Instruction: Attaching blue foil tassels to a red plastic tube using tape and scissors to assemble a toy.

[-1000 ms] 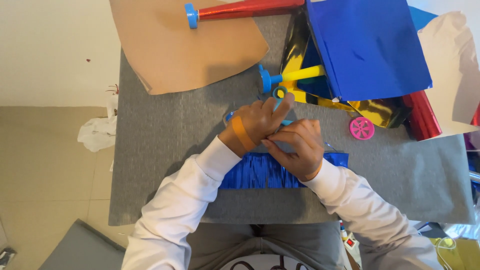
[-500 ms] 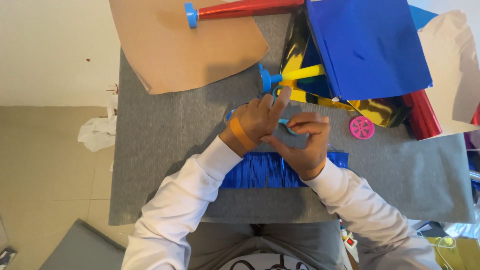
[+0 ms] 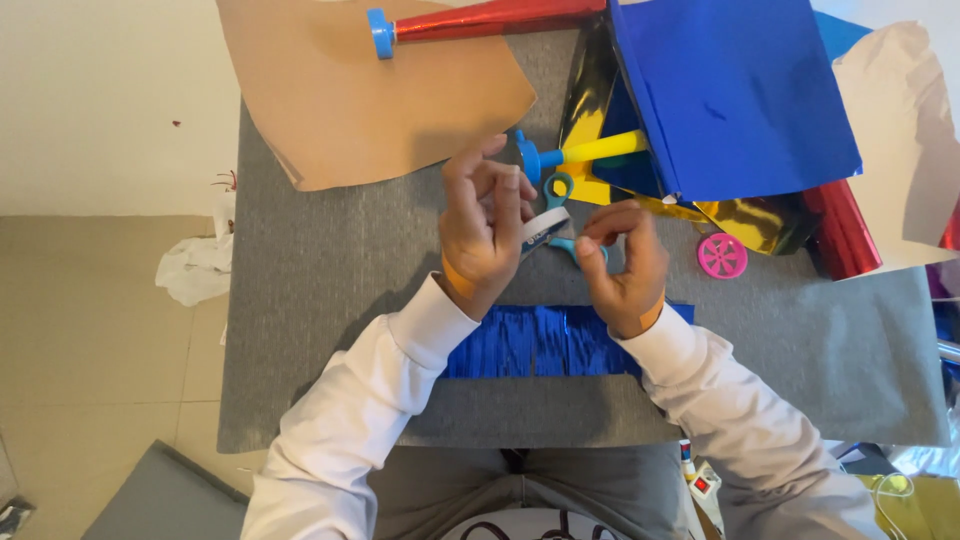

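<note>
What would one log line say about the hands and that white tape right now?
left hand: holds white tape roll | right hand: pinched beside the roll | below: fringed shiny blue foil strip | surface: grey felt mat

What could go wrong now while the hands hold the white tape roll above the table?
1. The left hand and right hand pull the white tape roll over blue-handled scissors; fingers might catch them.
2. Loose tape may stick to the blue fringed foil strip and tear it.
</note>
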